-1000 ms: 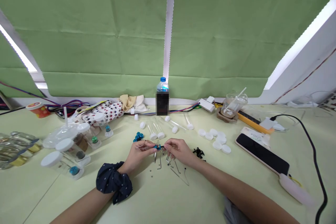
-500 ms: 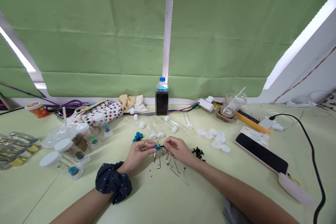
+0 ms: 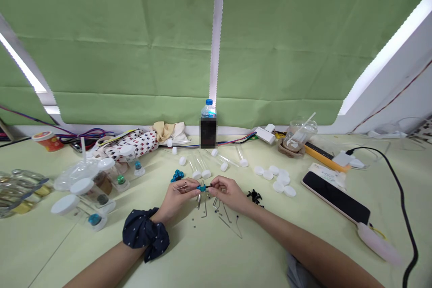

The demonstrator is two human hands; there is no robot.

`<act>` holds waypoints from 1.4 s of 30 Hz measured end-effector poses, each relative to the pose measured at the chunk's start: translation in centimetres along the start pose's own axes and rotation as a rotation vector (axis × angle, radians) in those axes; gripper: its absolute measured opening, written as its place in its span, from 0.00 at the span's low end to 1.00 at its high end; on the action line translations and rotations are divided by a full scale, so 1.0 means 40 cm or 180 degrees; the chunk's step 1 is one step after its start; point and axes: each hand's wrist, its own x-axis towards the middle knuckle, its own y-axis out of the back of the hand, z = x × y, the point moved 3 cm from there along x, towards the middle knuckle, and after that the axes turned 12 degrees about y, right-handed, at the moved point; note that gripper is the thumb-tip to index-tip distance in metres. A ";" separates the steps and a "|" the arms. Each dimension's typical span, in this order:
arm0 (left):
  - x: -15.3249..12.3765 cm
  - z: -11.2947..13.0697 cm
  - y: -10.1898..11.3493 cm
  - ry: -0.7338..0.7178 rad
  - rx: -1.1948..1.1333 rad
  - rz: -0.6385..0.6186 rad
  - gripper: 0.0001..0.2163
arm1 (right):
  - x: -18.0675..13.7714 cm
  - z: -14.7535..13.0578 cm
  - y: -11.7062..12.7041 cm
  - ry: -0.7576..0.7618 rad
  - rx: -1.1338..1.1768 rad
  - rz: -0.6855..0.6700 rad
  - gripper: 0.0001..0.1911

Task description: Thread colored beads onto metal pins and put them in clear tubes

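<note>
My left hand (image 3: pixel 177 198) and my right hand (image 3: pixel 227 192) meet at the middle of the table, fingertips pinched toward each other. Between them sits a small blue bead (image 3: pixel 202 187) on a thin metal pin; the left fingers pinch the pin and bead, the right fingers pinch a small dark piece at its other end. A dark dotted scrunchie (image 3: pixel 146 235) circles my left wrist. Loose metal pins (image 3: pixel 222 216) lie under the hands. A cluster of blue beads (image 3: pixel 177 175) rests just beyond the left hand, a heap of small black pieces (image 3: pixel 255 196) to the right.
Clear tubes with white caps (image 3: pixel 205 165) and loose white caps (image 3: pixel 276 179) lie behind the hands. Capped jars (image 3: pixel 89 198) stand at the left, a phone (image 3: pixel 335 198) and black cable (image 3: pixel 401 198) at the right, a water bottle (image 3: pixel 209 123) at the back.
The hands have stayed together at the same spot; the fingers shifted only slightly around the blue bead.
</note>
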 end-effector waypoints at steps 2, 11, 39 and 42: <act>0.000 -0.001 0.001 -0.0007 0.0004 -0.0010 0.06 | -0.001 0.001 0.001 -0.0022 -0.0006 -0.0025 0.14; 0.003 -0.001 0.000 -0.0122 -0.0019 -0.0178 0.05 | 0.000 -0.015 -0.002 -0.0108 0.0254 -0.0129 0.16; -0.006 0.002 -0.013 -0.0021 0.0076 -0.0285 0.06 | 0.002 -0.002 -0.011 -0.0265 0.0224 -0.0098 0.21; -0.007 0.006 -0.013 -0.0049 0.0058 -0.0245 0.06 | 0.001 -0.008 -0.008 -0.0201 0.0233 -0.0110 0.19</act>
